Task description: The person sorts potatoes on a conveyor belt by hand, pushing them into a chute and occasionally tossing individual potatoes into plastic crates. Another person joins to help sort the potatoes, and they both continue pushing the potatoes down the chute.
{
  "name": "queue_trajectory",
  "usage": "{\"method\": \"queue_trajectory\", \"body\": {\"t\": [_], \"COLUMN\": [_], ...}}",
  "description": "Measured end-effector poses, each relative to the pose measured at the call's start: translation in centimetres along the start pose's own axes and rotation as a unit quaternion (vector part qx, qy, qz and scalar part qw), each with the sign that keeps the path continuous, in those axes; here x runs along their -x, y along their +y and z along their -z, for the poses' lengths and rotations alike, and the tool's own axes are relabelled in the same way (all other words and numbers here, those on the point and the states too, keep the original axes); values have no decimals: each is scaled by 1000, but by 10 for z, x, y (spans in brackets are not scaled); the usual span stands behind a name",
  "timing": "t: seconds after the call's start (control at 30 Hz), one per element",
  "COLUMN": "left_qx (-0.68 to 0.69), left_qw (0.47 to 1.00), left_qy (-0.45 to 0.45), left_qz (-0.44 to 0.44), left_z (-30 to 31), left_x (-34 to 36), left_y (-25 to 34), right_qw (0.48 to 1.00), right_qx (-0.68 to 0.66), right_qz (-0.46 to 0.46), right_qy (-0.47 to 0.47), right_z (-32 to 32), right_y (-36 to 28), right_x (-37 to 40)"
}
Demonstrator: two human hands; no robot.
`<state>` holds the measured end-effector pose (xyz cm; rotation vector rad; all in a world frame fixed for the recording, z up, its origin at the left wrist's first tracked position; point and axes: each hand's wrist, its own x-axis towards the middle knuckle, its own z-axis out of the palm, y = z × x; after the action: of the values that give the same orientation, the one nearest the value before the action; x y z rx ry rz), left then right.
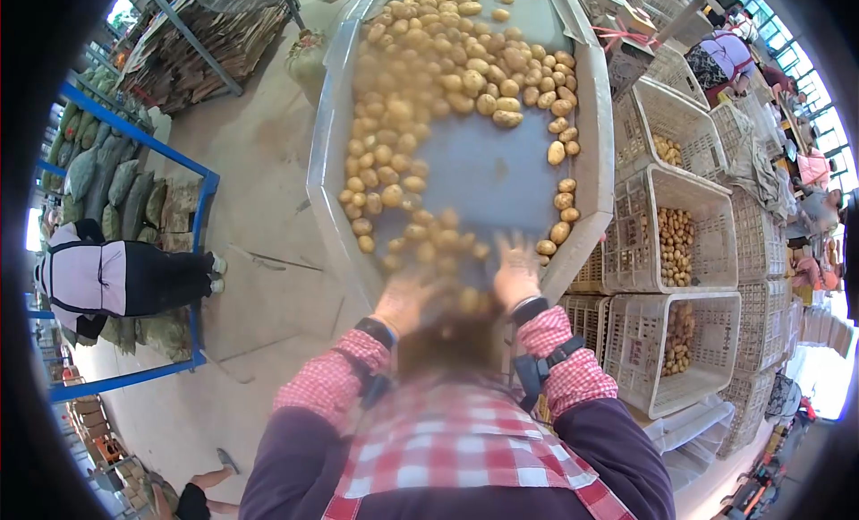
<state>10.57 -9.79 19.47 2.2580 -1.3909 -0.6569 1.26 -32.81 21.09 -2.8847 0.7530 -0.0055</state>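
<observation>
Many yellow potatoes [465, 81] lie on a grey sorting belt [488, 175] that stretches away in front of me. Both my hands are at the belt's near end among blurred, moving potatoes. My left hand [403, 301] is blurred, and whether it holds a potato cannot be told. My right hand [517, 271] lies palm down with fingers spread on the belt, next to a potato [547, 247] at the right edge. My sleeves are red-and-white check.
White plastic crates [680, 238] holding potatoes stand stacked to the right of the belt. The belt's side walls [322, 171] rise left and right. A person [125, 274] bends by a blue rack of sacks [206, 189] at left. Other people work at far right.
</observation>
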Motion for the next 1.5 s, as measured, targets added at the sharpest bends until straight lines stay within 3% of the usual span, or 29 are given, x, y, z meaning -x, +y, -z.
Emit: {"method": "queue_trajectory", "body": {"t": [0.03,0.07,0.13,0.17,0.23,0.27,0.3,0.37,0.47,0.53,0.6,0.63,0.67,0.73,0.8,0.87,0.9,0.97,1.03,1.07,1.13,1.2,1.23,1.3,1.37,1.43,1.47,1.5], "left_qx": [-120,-138,-176,-192,-164,-145,-178,-171,-173,-176,-154,-142,-133,-113,-74,-71,-86,-101,-108,-114,-123,-131,-134,-111,-81,-49,-34,-19], "left_qw": [988,982,962,962,985,985,981,983,982,982,984,985,989,993,997,997,996,994,991,991,991,988,986,990,993,994,997,998], "left_qy": [98,103,110,122,-17,-93,-74,-6,45,62,87,98,62,-9,-24,-24,-16,11,63,50,23,45,54,57,65,85,59,35], "left_qz": [28,78,176,151,46,-6,-23,-58,-52,-28,-17,-13,-12,-13,-14,-18,-19,-33,-56,-52,-50,-68,-76,-69,-62,-56,-48,-41], "left_z": [-2,-8,-21,-27,6,15,-6,-21,-18,-14,-25,-27,-30,-24,-19,-18,-18,-20,-19,-22,-29,-32,-32,-31,-29,-24,-27,-31], "left_x": [-3,-8,-18,-16,-16,-13,-13,-15,-20,-20,-20,-22,-23,-23,-23,-24,-24,-19,-20,-19,-20,-21,-20,-20,-18,-21,-19,-19], "left_y": [-5,-10,-15,-12,1,7,-1,-8,-9,-5,-11,-13,-15,-10,-7,-9,-10,-6,-8,-8,-10,-11,-12,-11,-10,-7,-6,-7], "right_qw": [998,993,987,975,991,981,965,963,996,998,998,998,995,990,927,813,752,795,937,956,961,981,963,993,990,959,899,806], "right_qx": [14,28,-77,-129,-79,-132,-140,-138,-36,44,-15,-50,-83,-124,-356,-580,-658,-603,-308,-213,-224,-152,-242,-117,-114,-214,-409,-591], "right_qz": [-29,-59,35,83,92,97,160,191,65,19,-15,15,46,26,116,51,-31,-30,7,49,75,17,40,6,40,144,121,19], "right_qy": [-48,-94,-139,-162,54,100,156,132,-42,-37,-67,-38,-11,-56,-26,-12,3,63,163,195,143,118,112,34,72,114,101,32], "right_z": [6,13,-18,-28,-12,4,14,54,45,28,22,23,21,17,0,-7,22,52,62,55,34,4,-11,-17,-24,-46,-77,-70], "right_y": [-2,-5,11,21,14,5,0,-36,-77,-100,-105,-99,-89,-70,-32,5,11,36,46,47,41,25,17,-11,-41,-44,-43,-47], "right_x": [-2,-6,-33,-50,-107,-143,-186,-240,-298,-298,-289,-276,-260,-225,-193,-184,-187,-212,-248,-266,-291,-289,-279,-236,-186,-149,-144,-145]}}
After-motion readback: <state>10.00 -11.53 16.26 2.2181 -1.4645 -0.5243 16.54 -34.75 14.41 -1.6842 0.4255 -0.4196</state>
